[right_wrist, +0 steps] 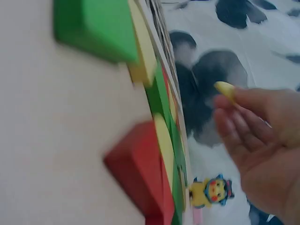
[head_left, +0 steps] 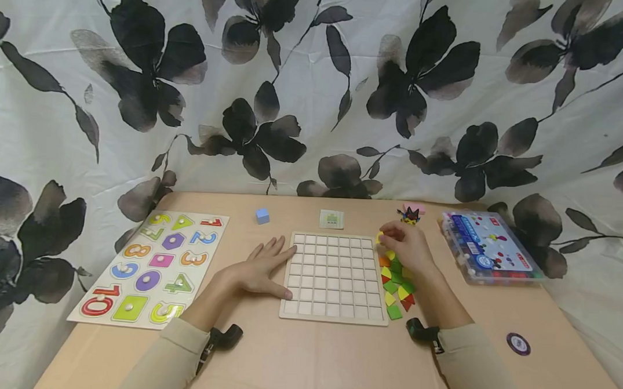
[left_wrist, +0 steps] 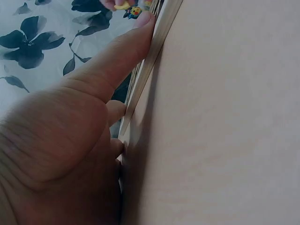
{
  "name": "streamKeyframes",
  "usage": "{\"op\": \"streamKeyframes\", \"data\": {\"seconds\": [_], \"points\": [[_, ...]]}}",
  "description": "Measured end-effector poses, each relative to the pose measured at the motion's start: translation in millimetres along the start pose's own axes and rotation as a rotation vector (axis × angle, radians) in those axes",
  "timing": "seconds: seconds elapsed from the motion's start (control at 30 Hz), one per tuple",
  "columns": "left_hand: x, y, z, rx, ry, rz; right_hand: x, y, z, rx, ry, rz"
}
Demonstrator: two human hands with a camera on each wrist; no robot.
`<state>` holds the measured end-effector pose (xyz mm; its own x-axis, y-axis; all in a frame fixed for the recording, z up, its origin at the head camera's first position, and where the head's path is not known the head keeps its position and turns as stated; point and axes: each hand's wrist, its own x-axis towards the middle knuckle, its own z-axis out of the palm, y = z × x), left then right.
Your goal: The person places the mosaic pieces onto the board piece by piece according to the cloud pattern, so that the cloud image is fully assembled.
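Observation:
A pale wooden grid board [head_left: 337,278] with rows of square cells lies on the table. My left hand [head_left: 265,266] rests at its left edge, fingers spread and thumb [left_wrist: 136,35] touching the rim. Over the board's upper right corner, my right hand [head_left: 407,247] pinches a small yellow block [right_wrist: 225,89] between thumb and fingertips. Below that hand, along the board's right side, lie several coloured blocks: green [head_left: 394,312], red [right_wrist: 145,164], yellow and orange. In the right wrist view the yellow piece is held up off the table.
A number puzzle board [head_left: 149,268] lies at the left. Behind the grid board are a blue cube [head_left: 262,216], a small pale green card [head_left: 332,219] and a yellow figurine [head_left: 410,215]. A clear plastic case [head_left: 489,247] and a round dark disc [head_left: 518,344] sit at the right.

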<state>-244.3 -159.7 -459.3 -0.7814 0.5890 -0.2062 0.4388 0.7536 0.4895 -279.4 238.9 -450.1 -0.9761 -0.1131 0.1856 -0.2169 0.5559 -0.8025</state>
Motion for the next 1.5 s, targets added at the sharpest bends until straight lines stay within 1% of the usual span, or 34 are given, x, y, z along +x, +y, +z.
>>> {"op": "streamKeyframes", "data": {"seconds": [0.07,0.13,0.23,0.3,0.43,0.53,0.67,0.87,1.07,1.2,1.4,1.5], "points": [[0.1,0.1,0.1,0.002,-0.001,0.000,-0.1,-7.4,1.6,0.052,0.014,-0.004],[0.3,0.5,0.0,0.002,-0.002,0.000,0.9,-15.4,4.2,0.104,0.017,-0.028],[0.4,0.6,0.0,0.007,-0.003,-0.002,4.2,-29.7,11.2,0.158,-0.002,-0.065],[0.4,0.5,0.0,0.008,-0.003,-0.004,7.1,-40.2,18.0,0.175,-0.022,-0.070],[-0.4,0.0,-0.5,0.005,0.000,-0.005,13.3,-59.6,34.7,0.217,-0.054,-0.039],[-0.9,-0.1,-1.1,-0.002,-0.002,-0.002,17.0,-72.0,46.3,0.262,-0.051,-0.012],[-0.6,0.0,-2.6,0.002,-0.007,-0.005,20.9,-81.5,59.5,0.266,-0.037,-0.009],[0.8,0.8,-4.4,0.002,-0.018,-0.006,22.6,-78.3,76.6,0.223,-0.048,0.015],[0.4,-2.2,-3.4,0.001,-0.016,-0.012,22.2,-60.8,94.7,0.233,-0.103,0.044],[-0.2,-3.0,-2.5,-0.004,-0.011,-0.007,21.3,-50.2,105.0,0.195,-0.146,0.014],[0.2,-2.9,-3.1,-0.005,-0.011,-0.001,18.8,-46.4,113.3,0.004,-0.196,-0.102],[0.9,-3.8,-2.9,-0.007,-0.012,0.003,17.9,-47.9,114.0,-0.047,-0.200,-0.115]]}}
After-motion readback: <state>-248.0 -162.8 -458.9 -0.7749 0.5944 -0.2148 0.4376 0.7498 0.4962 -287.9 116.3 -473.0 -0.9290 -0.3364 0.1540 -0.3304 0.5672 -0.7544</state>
